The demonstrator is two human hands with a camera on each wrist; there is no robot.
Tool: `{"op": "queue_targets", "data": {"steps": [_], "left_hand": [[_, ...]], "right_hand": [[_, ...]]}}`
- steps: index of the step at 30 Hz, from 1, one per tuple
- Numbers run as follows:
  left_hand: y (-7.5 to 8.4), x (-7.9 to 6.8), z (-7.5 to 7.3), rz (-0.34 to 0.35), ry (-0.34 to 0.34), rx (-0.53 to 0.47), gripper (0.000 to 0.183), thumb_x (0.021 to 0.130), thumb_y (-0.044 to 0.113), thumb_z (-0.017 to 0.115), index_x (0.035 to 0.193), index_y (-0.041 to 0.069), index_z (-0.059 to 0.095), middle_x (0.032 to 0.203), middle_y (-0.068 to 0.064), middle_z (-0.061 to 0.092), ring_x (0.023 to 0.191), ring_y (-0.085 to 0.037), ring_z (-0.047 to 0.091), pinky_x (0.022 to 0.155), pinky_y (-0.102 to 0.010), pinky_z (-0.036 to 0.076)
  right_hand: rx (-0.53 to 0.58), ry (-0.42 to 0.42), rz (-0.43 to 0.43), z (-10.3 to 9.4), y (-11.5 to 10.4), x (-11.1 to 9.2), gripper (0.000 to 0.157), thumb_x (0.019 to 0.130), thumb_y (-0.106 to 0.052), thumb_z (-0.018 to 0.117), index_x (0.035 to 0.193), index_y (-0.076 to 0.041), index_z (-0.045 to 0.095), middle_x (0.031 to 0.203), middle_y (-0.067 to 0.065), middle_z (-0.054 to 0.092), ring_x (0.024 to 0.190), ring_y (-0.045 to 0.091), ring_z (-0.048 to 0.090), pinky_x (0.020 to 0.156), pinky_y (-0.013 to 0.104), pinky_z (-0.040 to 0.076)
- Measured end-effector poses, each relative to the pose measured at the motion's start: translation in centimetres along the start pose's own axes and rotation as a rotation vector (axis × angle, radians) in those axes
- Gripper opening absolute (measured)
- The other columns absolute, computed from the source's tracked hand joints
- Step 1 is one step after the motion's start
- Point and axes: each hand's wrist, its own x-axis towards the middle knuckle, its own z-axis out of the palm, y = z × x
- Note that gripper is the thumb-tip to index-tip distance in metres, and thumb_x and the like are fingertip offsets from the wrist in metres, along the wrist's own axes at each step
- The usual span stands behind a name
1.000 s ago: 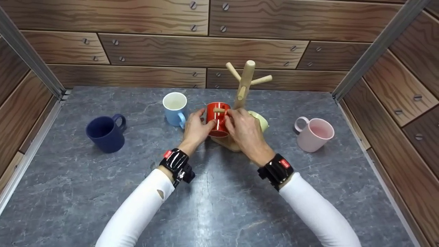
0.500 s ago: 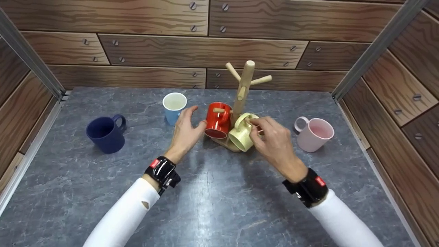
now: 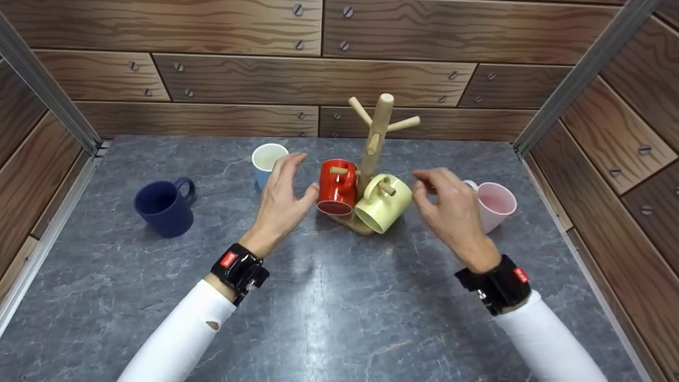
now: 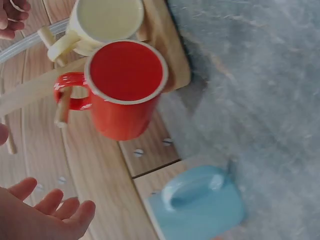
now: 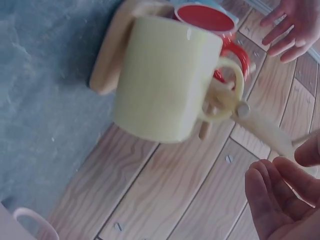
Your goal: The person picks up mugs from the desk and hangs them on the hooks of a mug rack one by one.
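Observation:
A wooden mug tree (image 3: 380,124) stands at the back middle. From its lower pegs hang a red mug (image 3: 337,188) and a pale yellow mug (image 3: 383,204), both by their handles and with mouths tipped downward. My left hand (image 3: 281,199) is just left of the red mug, thumb and fingers spread, holding nothing. My right hand (image 3: 451,212) is to the right of the yellow mug, apart from it, fingers loosely bent and holding nothing. In the right wrist view the yellow mug (image 5: 167,80) hangs with its handle (image 5: 235,95) round the peg.
A light blue mug (image 3: 262,172) stands behind my left hand, partly hidden. The dark blue mug (image 3: 164,209) is at the left. A pink mug (image 3: 496,207) stands right, partly covered by my right hand. Wood-patterned panels (image 3: 238,79) enclose the grey tabletop (image 3: 339,318).
My right hand has left the red mug's handle, pinched at the yellow mug's peg, then drawn away right. The yellow mug has turned into view. My left hand has let go of the red mug.

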Motion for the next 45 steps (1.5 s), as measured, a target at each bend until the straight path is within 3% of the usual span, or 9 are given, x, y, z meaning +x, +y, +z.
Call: {"op": "queue_targets", "data": {"steps": [5, 13, 22, 28, 33, 40, 45], "left_hand": [[2.1, 0.7, -0.4, 0.071, -0.002, 0.016, 0.057, 0.091, 0.023, 0.067, 0.144, 0.003, 0.055, 0.15, -0.013, 0.049, 0.137, -0.03, 0.049, 0.114, -0.044, 0.04], [5.6, 1.8, 0.2, 0.199, -0.017, 0.018, 0.059, 0.091, 0.02, 0.07, 0.145, 0.002, 0.053, 0.146, -0.015, 0.053, 0.135, -0.029, 0.051, 0.114, -0.039, 0.04], [8.3, 3.2, 0.8, 0.276, -0.027, 0.011, 0.058, 0.093, 0.02, 0.073, 0.144, 0.002, 0.053, 0.144, -0.015, 0.053, 0.131, -0.026, 0.055, 0.112, -0.032, 0.043], [9.1, 3.9, 1.4, 0.342, 0.021, -0.003, 0.044, 0.091, 0.016, 0.076, 0.132, 0.003, 0.065, 0.132, -0.012, 0.06, 0.12, -0.022, 0.061, 0.102, -0.03, 0.05], [9.4, 4.2, 2.2, 0.393, 0.048, -0.017, 0.03, 0.09, 0.013, 0.077, 0.118, 0.004, 0.072, 0.118, -0.009, 0.066, 0.106, -0.021, 0.066, 0.09, -0.03, 0.054], [9.5, 4.2, 3.0, 0.374, 0.06, -0.024, 0.019, 0.09, 0.009, 0.079, 0.108, 0.004, 0.075, 0.111, -0.008, 0.069, 0.097, -0.018, 0.068, 0.085, -0.023, 0.054], [9.6, 4.4, 3.2, 0.367, 0.085, -0.029, 0.014, 0.089, 0.005, 0.079, 0.103, 0.003, 0.077, 0.11, -0.008, 0.07, 0.099, -0.018, 0.07, 0.09, -0.021, 0.053]], "right_hand": [[0.025, 0.021, 0.021, -1.3, -0.3, 2.4, 0.018, 0.093, -0.003, 0.068, 0.109, 0.003, 0.074, 0.101, 0.016, 0.074, 0.085, 0.028, 0.07, 0.076, 0.043, 0.059], [-0.014, 0.087, -0.029, -1.9, -2.0, 6.9, 0.023, 0.096, -0.008, 0.065, 0.116, 0.003, 0.071, 0.106, 0.017, 0.071, 0.09, 0.028, 0.068, 0.082, 0.041, 0.057], [-0.026, 0.029, -0.093, -0.7, -3.6, 10.5, 0.032, 0.097, -0.014, 0.065, 0.124, 0.004, 0.067, 0.116, 0.02, 0.069, 0.104, 0.035, 0.063, 0.093, 0.047, 0.051], [-0.031, -0.048, -0.108, -0.1, -4.0, 11.9, 0.037, 0.098, -0.016, 0.066, 0.13, 0.002, 0.065, 0.124, 0.018, 0.067, 0.112, 0.033, 0.062, 0.099, 0.047, 0.05], [0.03, -0.075, -0.096, 0.3, -3.8, 12.1, 0.038, 0.101, -0.014, 0.062, 0.135, 0.003, 0.062, 0.122, 0.018, 0.068, 0.109, 0.03, 0.066, 0.094, 0.043, 0.055], [0.061, -0.092, -0.093, 0.8, -3.6, 12.1, 0.036, 0.106, -0.013, 0.057, 0.136, 0.006, 0.061, 0.125, 0.023, 0.069, 0.108, 0.036, 0.069, 0.093, 0.047, 0.056], [0.085, -0.084, -0.086, 0.7, -3.6, 12.2, 0.032, 0.107, -0.014, 0.057, 0.132, 0.006, 0.063, 0.117, 0.022, 0.072, 0.1, 0.036, 0.071, 0.086, 0.047, 0.058]]}}
